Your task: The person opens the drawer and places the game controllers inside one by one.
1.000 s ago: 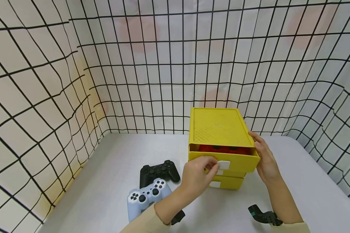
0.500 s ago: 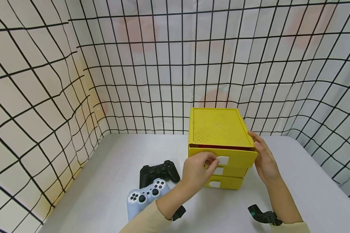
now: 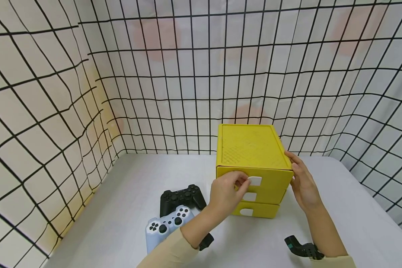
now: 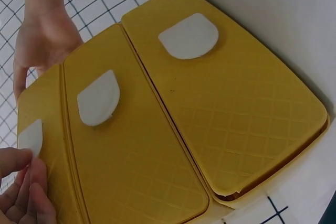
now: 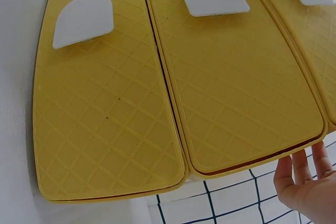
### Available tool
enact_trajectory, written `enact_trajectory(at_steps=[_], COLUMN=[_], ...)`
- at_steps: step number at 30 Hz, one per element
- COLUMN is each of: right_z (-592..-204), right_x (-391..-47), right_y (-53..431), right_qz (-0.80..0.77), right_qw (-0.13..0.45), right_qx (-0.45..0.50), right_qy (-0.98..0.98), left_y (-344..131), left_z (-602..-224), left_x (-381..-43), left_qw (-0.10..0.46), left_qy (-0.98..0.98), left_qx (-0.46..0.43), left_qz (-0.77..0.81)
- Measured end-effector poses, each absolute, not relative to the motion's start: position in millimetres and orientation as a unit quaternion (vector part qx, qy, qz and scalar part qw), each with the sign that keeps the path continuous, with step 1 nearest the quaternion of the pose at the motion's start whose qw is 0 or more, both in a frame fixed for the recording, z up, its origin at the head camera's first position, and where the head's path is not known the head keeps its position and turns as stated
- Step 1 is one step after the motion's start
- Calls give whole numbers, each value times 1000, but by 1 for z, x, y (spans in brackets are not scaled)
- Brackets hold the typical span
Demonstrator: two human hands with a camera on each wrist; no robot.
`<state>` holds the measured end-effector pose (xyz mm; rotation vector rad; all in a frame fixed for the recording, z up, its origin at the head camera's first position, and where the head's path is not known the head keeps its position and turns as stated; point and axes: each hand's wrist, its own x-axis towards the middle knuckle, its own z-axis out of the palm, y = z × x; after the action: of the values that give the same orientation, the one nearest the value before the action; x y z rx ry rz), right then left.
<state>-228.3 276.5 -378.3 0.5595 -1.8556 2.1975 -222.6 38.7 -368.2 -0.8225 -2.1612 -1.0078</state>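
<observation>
A yellow drawer box [image 3: 254, 147] with three stacked drawers stands on the table, each front bearing a white tab handle. My left hand [image 3: 227, 193] pinches the white handle [image 3: 255, 181] of the top drawer between thumb and fingers. That drawer's front now sits flush under the box's top. Against the box's right side rests my right hand [image 3: 305, 184], its fingers extended along the wall. In the left wrist view the handles of the middle drawer [image 4: 142, 145] and bottom drawer [image 4: 247, 103] show untouched. The drawers' insides are hidden.
Left of the box lie a black game controller [image 3: 182, 197] and a light blue game controller [image 3: 169, 225], partly covered by the left forearm. A black wrist device [image 3: 303, 247] is by the right wrist. White walls with a black grid [image 3: 201, 85] enclose the table.
The top drawer has slid inward under my left hand, and the gap showing red contents has closed. My right hand has stayed at the box's side.
</observation>
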Motion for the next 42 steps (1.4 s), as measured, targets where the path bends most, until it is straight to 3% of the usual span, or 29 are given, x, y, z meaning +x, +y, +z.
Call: enact_trajectory(at_steps=[22,42], right_z=[-380,-380], right_x=[-229,-230], right_y=[276,276], right_qz=[745,747], right_qw=[107,111], right_qx=[196,192], right_qy=[-628,-627], left_y=[38,28], left_z=[-374,-404], left_x=[-224,-218], left_qw=[282,247], left_qy=[-808,-841], left_qx=[-309,-308], left_qz=[-415,-369])
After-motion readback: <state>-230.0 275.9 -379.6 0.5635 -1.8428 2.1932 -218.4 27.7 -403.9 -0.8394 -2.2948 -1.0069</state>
